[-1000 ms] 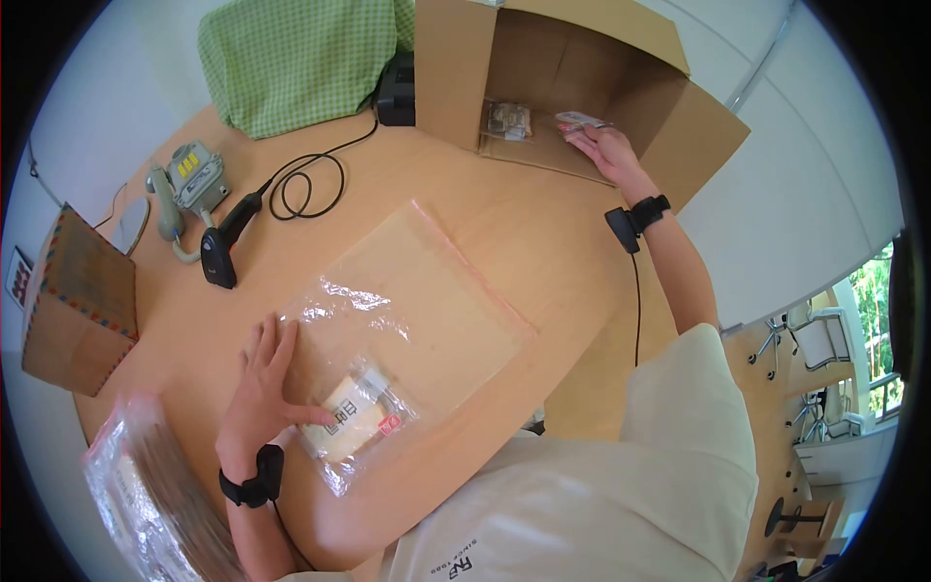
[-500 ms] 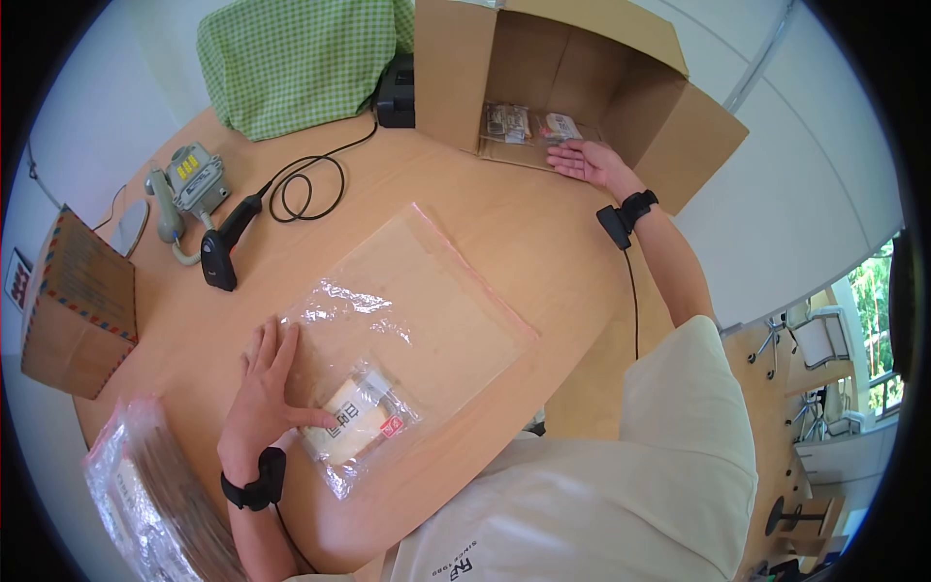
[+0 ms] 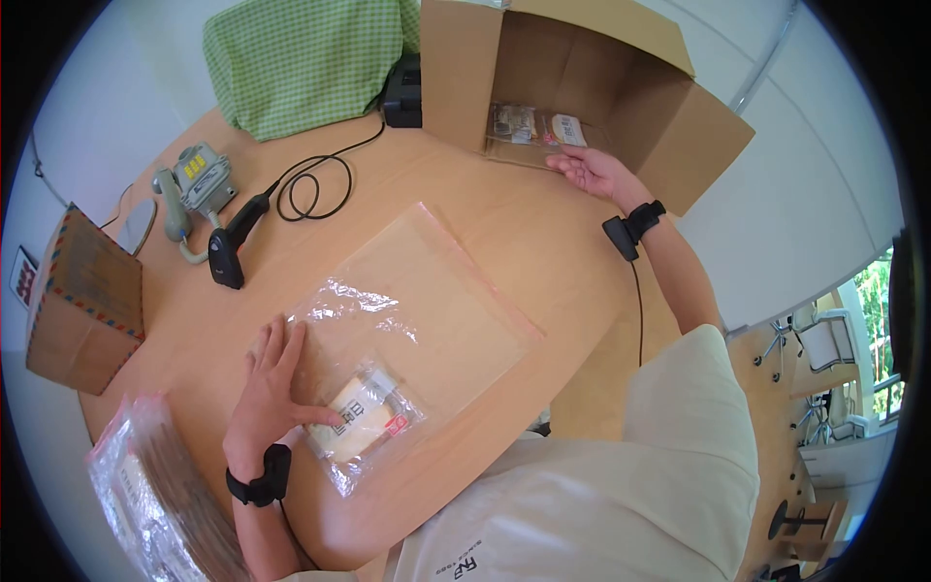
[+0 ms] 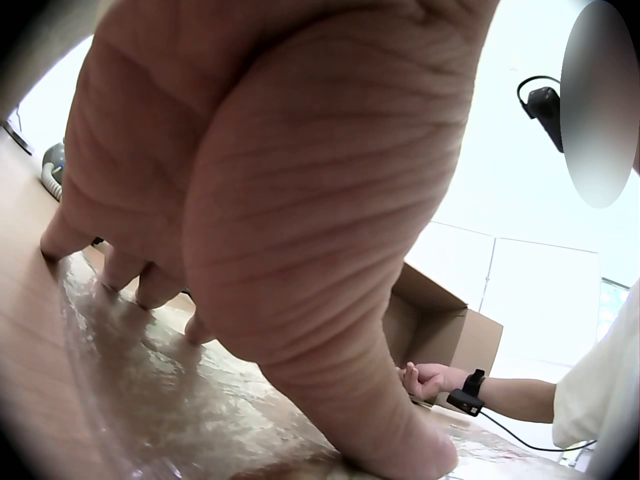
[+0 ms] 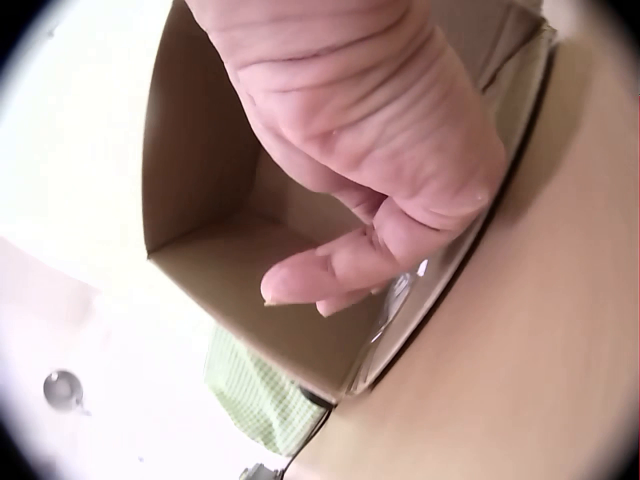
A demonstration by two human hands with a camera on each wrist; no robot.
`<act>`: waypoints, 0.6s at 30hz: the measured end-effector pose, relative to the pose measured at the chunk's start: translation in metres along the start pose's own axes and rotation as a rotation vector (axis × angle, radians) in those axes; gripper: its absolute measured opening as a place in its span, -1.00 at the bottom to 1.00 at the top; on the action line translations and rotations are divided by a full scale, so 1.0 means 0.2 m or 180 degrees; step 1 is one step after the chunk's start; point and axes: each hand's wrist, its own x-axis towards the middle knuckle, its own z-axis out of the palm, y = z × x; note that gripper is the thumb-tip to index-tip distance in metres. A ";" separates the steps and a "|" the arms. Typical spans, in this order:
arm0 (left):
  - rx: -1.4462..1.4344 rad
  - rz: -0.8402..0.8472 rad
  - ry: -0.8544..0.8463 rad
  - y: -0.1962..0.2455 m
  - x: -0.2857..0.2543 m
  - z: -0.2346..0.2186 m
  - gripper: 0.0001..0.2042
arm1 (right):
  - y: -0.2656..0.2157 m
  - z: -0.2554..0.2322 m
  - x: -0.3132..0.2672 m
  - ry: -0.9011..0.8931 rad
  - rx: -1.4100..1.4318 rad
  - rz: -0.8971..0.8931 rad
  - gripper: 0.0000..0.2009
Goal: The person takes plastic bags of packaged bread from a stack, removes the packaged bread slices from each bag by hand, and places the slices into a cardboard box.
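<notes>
Head view, inventory of the table [image 3: 558,223].

Item: left hand [image 3: 267,398], lower left. Fingers spread wide and laid down on the pink-edged clear bag [image 3: 441,301]; thumb reaching over the small printed packet [image 3: 354,436]. Nothing gripped; the spread seems meant to keep slippery film flat and steady.

Item: the printed packet, below the middle of the frame and left of centre, label side up. Glare on the film is strong, so whether it lies within the larger bag or on it cannot be told.

Item: right hand [image 3: 596,177], upper right, at the mouth of the open carton [image 3: 461,87]. Fingers loosely bent, with nothing visible between them; the right wrist view agrees. No grip to record.

Item: carton, top of frame, opening turned toward the person, probably for easy reach. Within, near its front edge: two packets side by side, one on the left [image 3: 514,123], one on the right [image 3: 567,129].

Item: film-wrapped stack [image 3: 160,495], lower left corner, close by the left arm, presumably for convenience.

Sundries: black scanner [image 3: 228,257] with coiled cable, left of centre; grey handset [image 3: 173,206] behind it; striped-edge box [image 3: 87,301], far left; green checked cloth [image 3: 301,68], top left.
</notes>
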 end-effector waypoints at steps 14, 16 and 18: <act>0.0172 0.0164 0.0114 -0.04 0.00 0.02 0.30 | 0.44 1.08 -0.44 -0.1600 -0.4368 -0.1410 -0.75; 0.0139 0.0264 0.0121 -0.04 0.00 0.02 0.29 | 0.48 1.14 -0.44 -0.1636 -0.4717 -0.2031 -0.75; 0.0215 0.0168 0.0099 0.00 -0.01 0.01 0.29 | 0.49 1.20 -0.45 -0.1468 -0.4799 -0.1808 -0.72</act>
